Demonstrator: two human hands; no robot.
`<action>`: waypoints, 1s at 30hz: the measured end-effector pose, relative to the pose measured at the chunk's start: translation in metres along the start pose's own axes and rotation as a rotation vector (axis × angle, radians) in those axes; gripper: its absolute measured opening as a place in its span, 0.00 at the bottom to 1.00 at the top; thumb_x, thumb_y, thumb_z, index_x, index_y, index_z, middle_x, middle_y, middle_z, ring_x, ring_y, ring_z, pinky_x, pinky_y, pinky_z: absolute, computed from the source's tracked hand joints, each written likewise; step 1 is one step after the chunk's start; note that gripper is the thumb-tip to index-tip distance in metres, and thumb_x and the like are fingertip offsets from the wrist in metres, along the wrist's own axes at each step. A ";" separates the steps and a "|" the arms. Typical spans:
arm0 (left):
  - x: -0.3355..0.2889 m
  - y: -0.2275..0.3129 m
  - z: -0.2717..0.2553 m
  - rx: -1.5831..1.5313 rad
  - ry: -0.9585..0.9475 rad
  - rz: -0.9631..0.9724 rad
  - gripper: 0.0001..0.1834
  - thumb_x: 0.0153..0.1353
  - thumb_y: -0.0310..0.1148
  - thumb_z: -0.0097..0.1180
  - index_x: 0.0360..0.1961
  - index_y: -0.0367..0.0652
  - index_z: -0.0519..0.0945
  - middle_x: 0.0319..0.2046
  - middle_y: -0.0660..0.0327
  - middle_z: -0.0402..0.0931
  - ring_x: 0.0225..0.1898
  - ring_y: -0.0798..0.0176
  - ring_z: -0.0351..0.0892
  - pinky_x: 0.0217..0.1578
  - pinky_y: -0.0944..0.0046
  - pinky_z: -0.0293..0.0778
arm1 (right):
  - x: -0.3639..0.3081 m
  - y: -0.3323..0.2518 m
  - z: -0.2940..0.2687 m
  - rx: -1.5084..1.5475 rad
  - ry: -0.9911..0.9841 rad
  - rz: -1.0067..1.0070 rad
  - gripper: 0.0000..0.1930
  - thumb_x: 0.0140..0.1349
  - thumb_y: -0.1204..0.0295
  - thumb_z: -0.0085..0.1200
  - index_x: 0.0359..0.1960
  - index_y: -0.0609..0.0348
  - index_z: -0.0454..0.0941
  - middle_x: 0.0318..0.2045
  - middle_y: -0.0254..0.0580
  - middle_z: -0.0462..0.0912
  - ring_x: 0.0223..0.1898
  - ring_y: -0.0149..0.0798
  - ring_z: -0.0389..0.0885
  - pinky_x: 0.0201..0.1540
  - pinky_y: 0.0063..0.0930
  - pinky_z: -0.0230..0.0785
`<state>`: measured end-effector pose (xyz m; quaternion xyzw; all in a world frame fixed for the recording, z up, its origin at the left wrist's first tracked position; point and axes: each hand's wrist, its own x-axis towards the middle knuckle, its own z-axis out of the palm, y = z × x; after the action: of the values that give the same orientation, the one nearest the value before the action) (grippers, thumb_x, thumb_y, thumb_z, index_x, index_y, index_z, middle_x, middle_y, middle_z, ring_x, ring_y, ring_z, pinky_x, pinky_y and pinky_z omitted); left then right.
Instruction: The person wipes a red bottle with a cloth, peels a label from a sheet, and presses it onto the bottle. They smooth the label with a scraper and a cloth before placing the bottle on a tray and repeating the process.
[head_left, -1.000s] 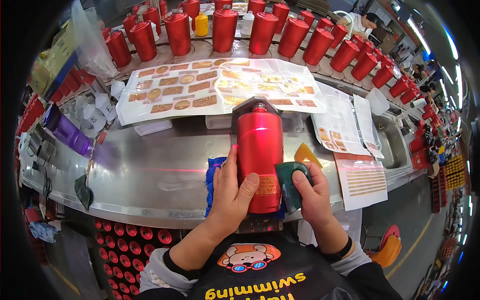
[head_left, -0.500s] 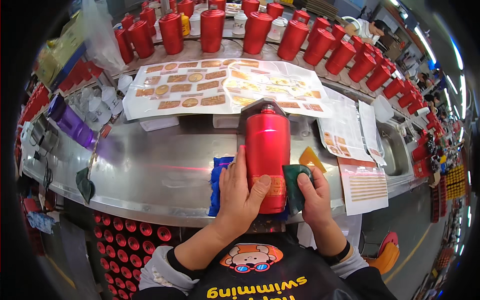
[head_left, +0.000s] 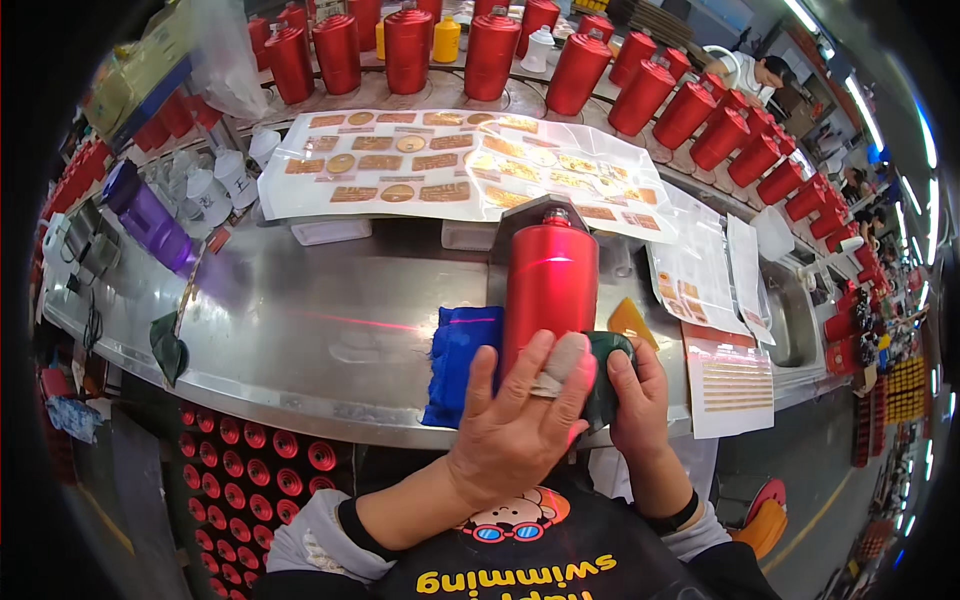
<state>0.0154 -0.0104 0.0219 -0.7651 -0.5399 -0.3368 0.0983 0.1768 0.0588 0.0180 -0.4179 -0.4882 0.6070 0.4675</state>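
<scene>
A red bottle (head_left: 552,280) with a narrow threaded neck lies on the steel bench, its neck pointing away from me and its base near the front edge. My left hand (head_left: 515,430) is over the bottle's lower end with fingers spread; one finger has a pale wrap. It hides the gold label seen there before. In my right hand (head_left: 637,400), thumb and fingers pinch a dark green flexible scraper (head_left: 603,375) at the bottle's right side. A blue cloth (head_left: 465,360) lies left of the bottle. Right of it is a yellow scraper (head_left: 632,322).
Behind the bottle lies a sheet of gold labels (head_left: 370,190). Red bottles (head_left: 407,55) stand on a curved line at the back. A purple bottle (head_left: 150,220) is at left, a strip sheet (head_left: 730,385) and a sink (head_left: 790,300) at right. Another person (head_left: 745,75) sits far right.
My left hand has gone from the bottle's left side to over its lower end, fingers spread. The scraper stays in my right hand. Bottles on the back line have shifted.
</scene>
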 end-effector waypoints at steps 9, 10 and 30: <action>-0.014 -0.021 0.005 -0.122 0.047 -0.140 0.54 0.53 0.62 0.56 0.66 0.26 0.58 0.61 0.42 0.68 0.64 0.41 0.65 0.66 0.34 0.44 | 0.000 0.005 -0.004 0.016 -0.038 -0.024 0.09 0.70 0.68 0.49 0.45 0.61 0.71 0.36 0.33 0.79 0.35 0.21 0.77 0.37 0.15 0.71; -0.015 -0.023 0.006 -0.174 0.052 -0.143 0.54 0.53 0.62 0.57 0.67 0.26 0.57 0.62 0.41 0.66 0.64 0.41 0.66 0.66 0.34 0.44 | -0.001 0.004 -0.003 0.025 -0.026 -0.028 0.09 0.70 0.68 0.49 0.45 0.61 0.71 0.36 0.33 0.79 0.35 0.21 0.77 0.37 0.15 0.71; -0.025 -0.046 0.007 -0.320 -0.104 -0.154 0.52 0.55 0.57 0.61 0.68 0.28 0.55 0.65 0.39 0.60 0.67 0.33 0.56 0.65 0.30 0.38 | -0.003 0.002 -0.023 0.231 -0.016 -0.049 0.10 0.68 0.69 0.55 0.45 0.60 0.73 0.37 0.30 0.79 0.37 0.19 0.74 0.41 0.15 0.69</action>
<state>-0.0276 -0.0077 -0.0090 -0.7439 -0.5406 -0.3848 -0.0790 0.1996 0.0601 0.0121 -0.3443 -0.4287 0.6510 0.5234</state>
